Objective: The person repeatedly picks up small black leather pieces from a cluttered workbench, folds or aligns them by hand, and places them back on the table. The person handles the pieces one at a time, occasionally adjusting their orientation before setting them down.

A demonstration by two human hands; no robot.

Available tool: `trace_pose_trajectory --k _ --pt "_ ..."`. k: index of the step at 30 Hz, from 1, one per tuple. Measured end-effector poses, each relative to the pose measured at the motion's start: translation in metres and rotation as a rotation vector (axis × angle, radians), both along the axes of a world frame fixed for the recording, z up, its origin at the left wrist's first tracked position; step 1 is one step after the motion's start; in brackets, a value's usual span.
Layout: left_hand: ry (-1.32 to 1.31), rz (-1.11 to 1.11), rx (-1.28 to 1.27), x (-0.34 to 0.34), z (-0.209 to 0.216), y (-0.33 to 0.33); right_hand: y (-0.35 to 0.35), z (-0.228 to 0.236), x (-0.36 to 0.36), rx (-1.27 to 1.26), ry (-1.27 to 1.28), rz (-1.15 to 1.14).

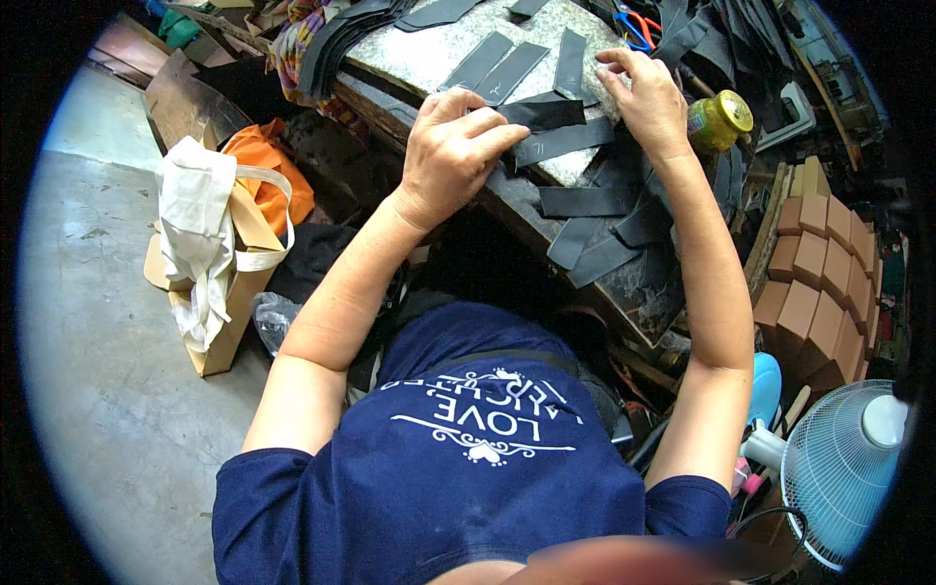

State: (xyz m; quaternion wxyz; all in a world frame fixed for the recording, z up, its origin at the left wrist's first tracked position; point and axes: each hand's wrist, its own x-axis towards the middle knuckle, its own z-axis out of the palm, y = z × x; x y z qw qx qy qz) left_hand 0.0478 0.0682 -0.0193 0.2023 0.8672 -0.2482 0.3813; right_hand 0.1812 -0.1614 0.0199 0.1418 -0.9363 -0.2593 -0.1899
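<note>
White-lettered navy shirt (478, 439), white-marked black strips (565, 143)

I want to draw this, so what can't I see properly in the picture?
In the head view:
- Black strip: one end hidden behind the left hand.
- Cardboard box: inside mostly covered by the white bag.
- Fan: right side cut off by the dark lens rim.
- Yellow jar: markings too small and blurred.

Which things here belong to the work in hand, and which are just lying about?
In use, it seems:
dark strips, one at the left hand
pale slab, under some strips
possibly the jar, beside the right hand

Apparently just lying about:
fan
white bag
orange cloth
brown blocks
</note>
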Motion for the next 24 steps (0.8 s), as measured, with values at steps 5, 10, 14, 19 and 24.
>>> trace_pose_trajectory --k 5,10,14,19,24 --pt "0.03 0.033 0.015 0.004 0.003 -0.007 0.011 -0.003 -0.002 -0.07 -0.101 0.157" --pt "0.12 0.057 0.114 0.005 0.009 -0.007 0.005 -0.004 0.021 -0.168 -0.249 0.031" --pt "0.063 0.068 0.103 0.006 0.011 -0.006 -0.006 -0.001 0.023 -0.053 -0.207 0.047" --pt "0.062 0.059 0.107 0.008 0.008 -0.006 -0.005 -0.001 -0.004 -0.103 -0.055 0.302" --pt "0.064 0.073 0.044 0.01 0.004 -0.007 -0.008 -0.002 -0.007 -0.088 0.015 0.283"
